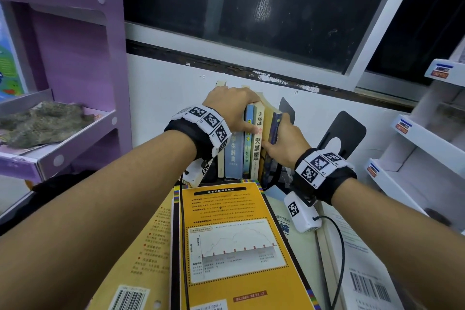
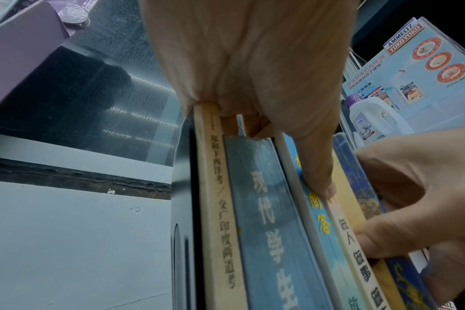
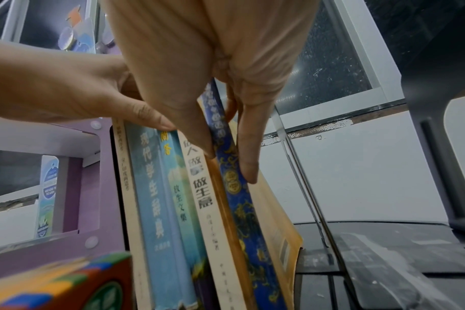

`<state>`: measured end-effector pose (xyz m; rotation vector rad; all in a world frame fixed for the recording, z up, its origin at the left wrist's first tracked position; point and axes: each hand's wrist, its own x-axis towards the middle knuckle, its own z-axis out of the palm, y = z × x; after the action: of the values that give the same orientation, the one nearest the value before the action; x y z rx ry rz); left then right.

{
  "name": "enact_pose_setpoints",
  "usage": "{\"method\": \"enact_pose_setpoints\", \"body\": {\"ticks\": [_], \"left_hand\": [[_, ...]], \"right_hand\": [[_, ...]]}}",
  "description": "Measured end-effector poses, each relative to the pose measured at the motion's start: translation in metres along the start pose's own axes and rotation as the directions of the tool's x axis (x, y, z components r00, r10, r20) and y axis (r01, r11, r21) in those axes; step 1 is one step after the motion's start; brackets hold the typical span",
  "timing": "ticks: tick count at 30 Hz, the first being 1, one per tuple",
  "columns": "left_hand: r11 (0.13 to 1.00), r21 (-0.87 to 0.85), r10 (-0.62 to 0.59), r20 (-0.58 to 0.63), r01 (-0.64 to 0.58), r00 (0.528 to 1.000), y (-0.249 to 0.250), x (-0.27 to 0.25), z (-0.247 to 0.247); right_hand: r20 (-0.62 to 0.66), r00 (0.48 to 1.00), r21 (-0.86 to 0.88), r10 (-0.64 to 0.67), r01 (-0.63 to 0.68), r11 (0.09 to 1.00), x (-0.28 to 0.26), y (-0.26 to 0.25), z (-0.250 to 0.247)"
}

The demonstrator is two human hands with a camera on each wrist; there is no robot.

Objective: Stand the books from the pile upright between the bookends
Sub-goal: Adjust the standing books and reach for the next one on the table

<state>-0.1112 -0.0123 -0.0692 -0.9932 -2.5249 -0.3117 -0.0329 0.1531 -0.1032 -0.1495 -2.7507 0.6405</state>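
Fingers of the left hand point(image 1: 232, 106) curl over the top edges of a row of upright paperback books point(image 1: 241, 148), and its thumb point(image 2: 315, 167) presses down the front of the light-blue spine with yellow characters point(image 3: 173, 178). The right hand point(image 1: 281, 143) pinches the dark blue book with gold ornament on its spine point(image 3: 234, 188), at the right end of the row: thumb point(image 3: 197, 138) on its left side against the white spine with bold black characters point(image 3: 199, 193), index finger point(image 3: 248, 159) straight along its right face. This book leans slightly to the right at its foot, its yellow cover showing beside it.

The row stands against the white wall under a dark window, beside a black metal bookend point(image 2: 182, 241) on its left. From left to right it holds a cream spine point(image 2: 218, 209), a thick grey-blue spine point(image 2: 268, 220), the light-blue one, the white one, a thin orange spine and the blue ornamented book. Two more black metal bookend plates stand right of the row, one just behind the right hand point(image 1: 286, 108) and a taller one with a round cut-out point(image 1: 342, 133) farther right, apart from the books.

Nearer the person lies the pile of flat books point(image 1: 234, 246), topped by a yellow back cover with a printed chart. A purple shelf unit point(image 1: 83, 58) stands to the left and white shelves point(image 1: 427, 133) to the right.
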Motion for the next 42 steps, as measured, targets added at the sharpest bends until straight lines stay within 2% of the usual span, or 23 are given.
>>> {"method": "enact_pose_setpoints", "body": {"ticks": [6, 9, 18, 25, 31, 35, 42], "left_hand": [[1.000, 0.007, 0.000, 0.009, 0.000, 1.000, 0.001, 0.000, -0.001], [1.000, 0.008, -0.002, 0.010, 0.001, 1.000, 0.001, 0.001, -0.001], [1.000, 0.002, -0.013, -0.001, 0.013, 1.000, 0.000, 0.002, 0.002], [1.000, 0.006, -0.003, -0.001, 0.003, 1.000, 0.000, 0.001, -0.001], [1.000, 0.012, 0.001, 0.062, -0.002, 0.998, 0.006, -0.001, -0.010], [0.999, -0.033, -0.017, 0.138, 0.021, 0.990, 0.010, -0.006, -0.020], [0.988, -0.128, -0.070, 0.105, 0.083, 0.992, 0.015, -0.041, -0.046]], "right_hand": [[0.178, 0.983, -0.070, -0.036, 0.049, 0.996, 0.003, 0.006, -0.005], [0.222, 0.974, -0.089, -0.049, 0.070, 0.994, 0.004, 0.006, -0.004], [0.159, 0.983, -0.059, -0.091, 0.101, 0.993, 0.007, 0.005, -0.003], [0.155, 0.981, -0.010, -0.112, 0.115, 0.993, 0.006, 0.006, -0.003], [0.155, 0.984, -0.016, -0.087, 0.091, 0.996, 0.003, 0.002, -0.006], [0.179, 0.983, -0.033, -0.034, 0.040, 0.999, 0.000, -0.002, -0.019], [0.224, 0.971, -0.069, -0.078, 0.096, 0.993, -0.031, -0.016, -0.057]]}}
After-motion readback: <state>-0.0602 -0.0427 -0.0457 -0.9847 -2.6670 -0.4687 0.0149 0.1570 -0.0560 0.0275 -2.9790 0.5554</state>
